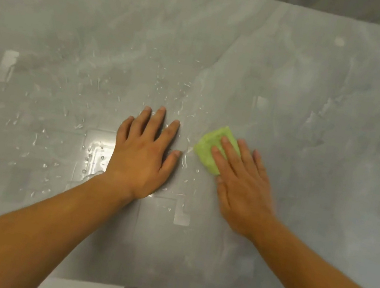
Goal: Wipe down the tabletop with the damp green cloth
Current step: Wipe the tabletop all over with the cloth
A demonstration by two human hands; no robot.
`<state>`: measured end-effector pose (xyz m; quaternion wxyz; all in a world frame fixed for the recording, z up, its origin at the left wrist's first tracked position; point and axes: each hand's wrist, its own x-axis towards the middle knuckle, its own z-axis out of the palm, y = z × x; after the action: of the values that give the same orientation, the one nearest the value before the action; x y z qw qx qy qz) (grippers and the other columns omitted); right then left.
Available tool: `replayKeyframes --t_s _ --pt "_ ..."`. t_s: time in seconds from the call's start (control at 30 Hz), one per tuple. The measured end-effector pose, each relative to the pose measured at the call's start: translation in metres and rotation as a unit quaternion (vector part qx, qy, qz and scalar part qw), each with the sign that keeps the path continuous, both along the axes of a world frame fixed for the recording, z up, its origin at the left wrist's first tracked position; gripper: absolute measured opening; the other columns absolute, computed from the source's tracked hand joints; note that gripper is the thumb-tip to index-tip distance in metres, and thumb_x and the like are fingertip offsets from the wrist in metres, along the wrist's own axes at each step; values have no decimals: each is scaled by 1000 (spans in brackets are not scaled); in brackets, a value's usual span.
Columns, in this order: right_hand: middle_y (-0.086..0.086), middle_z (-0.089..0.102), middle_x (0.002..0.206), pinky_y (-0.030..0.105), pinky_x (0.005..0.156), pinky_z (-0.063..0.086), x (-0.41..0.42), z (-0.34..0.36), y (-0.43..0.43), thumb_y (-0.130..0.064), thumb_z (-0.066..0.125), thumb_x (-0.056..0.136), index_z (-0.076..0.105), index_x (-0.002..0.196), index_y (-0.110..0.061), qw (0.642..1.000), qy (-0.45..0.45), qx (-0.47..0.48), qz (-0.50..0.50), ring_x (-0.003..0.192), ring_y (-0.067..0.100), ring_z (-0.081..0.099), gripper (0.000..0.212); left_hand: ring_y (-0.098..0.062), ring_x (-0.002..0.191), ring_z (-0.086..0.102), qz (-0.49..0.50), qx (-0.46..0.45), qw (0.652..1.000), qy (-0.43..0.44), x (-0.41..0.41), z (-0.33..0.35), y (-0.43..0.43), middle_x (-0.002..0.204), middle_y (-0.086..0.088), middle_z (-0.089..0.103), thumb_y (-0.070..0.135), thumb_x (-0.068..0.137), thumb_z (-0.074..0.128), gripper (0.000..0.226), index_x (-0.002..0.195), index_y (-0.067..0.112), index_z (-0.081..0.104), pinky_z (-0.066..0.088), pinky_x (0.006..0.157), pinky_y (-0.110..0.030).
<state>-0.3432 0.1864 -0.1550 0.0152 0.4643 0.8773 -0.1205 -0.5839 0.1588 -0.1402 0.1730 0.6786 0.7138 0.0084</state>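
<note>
I saw my right hand (245,179) pressing flat on the green cloth (211,148); my left hand (144,151) lay spread among water droplets (96,152) on the tabletop (340,119).

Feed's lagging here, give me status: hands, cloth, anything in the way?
Left hand flat on the table, empty. Right hand pressing the cloth, fingers flat. Water droplets left of the cloth. Nothing in the way.

Cloth (209,151) on tabletop (319,95) under right hand (240,180), left hand (144,153) flat beside it
</note>
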Motion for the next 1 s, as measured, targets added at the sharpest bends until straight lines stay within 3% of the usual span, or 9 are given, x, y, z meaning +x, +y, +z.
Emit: replayKeyframes --t_s 0.07,0.17,0.33,0.43,0.63,0.8,0.87,0.93,1.0 --pt "6 24 164 58 119 21 -11 -3 42 -31 29 97 30 154 -20 997 -8 15 -78 149 39 24 58 -34 150 12 -4 -3 1000 0 -2 1 1 164 -9 20 55 98 24 61 152 27 31 7 117 -50" --pt "6 16 166 55 120 15 -36 -7 84 -34 22 99 22 156 -20 981 -12 19 -193 151 39 16 59 -33 149 14 -8 -7 1000 3 -4 2 4 163 -9 23 55 98 26 59 150 29 34 8 115 -49" --pt "4 17 167 55 121 18 -25 -5 32 -29 30 101 25 157 -19 1000 -7 17 -16 153 35 12 56 -31 139 30 10 -12 1000 8 -3 14 14 149 -4 39 56 96 29 50 134 29 46 19 109 -47" --pt "2 19 166 54 121 19 -7 -2 58 -28 32 100 26 156 -22 999 -3 -1 49 153 32 14 57 -26 128 37 31 1 1000 -1 -6 20 32 139 -1 43 54 94 32 48 131 27 47 21 107 -43" --pt "5 13 167 54 122 15 -51 -4 147 -35 19 99 19 157 -19 994 -11 6 -109 152 37 12 60 -31 150 9 45 -25 999 9 -24 12 79 164 -11 16 55 97 27 63 150 21 29 10 118 -47" --pt "5 12 168 55 121 20 -31 6 94 -32 26 103 22 158 -18 998 -16 -14 63 153 35 10 56 -34 148 18 46 -39 998 23 -23 18 84 161 -13 24 55 99 31 61 148 19 35 16 116 -48" --pt "4 16 167 56 120 22 -27 4 116 -30 30 101 24 157 -20 996 -13 -20 89 152 36 16 57 -33 148 19 45 -46 998 22 -27 21 84 162 -11 25 55 99 30 61 149 21 35 17 117 -47" --pt "8 22 165 58 116 26 -40 0 159 -28 33 98 28 155 -19 999 -16 3 45 148 41 24 58 -32 143 28 36 -40 998 23 -32 23 90 157 -10 34 53 98 32 55 143 23 42 20 114 -46" --pt "9 19 166 58 118 22 -62 -3 207 -28 30 100 24 156 -18 999 -10 8 -50 149 42 21 57 -32 132 37 24 -23 999 25 -38 25 101 145 -9 43 51 96 34 48 130 23 51 22 110 -45"
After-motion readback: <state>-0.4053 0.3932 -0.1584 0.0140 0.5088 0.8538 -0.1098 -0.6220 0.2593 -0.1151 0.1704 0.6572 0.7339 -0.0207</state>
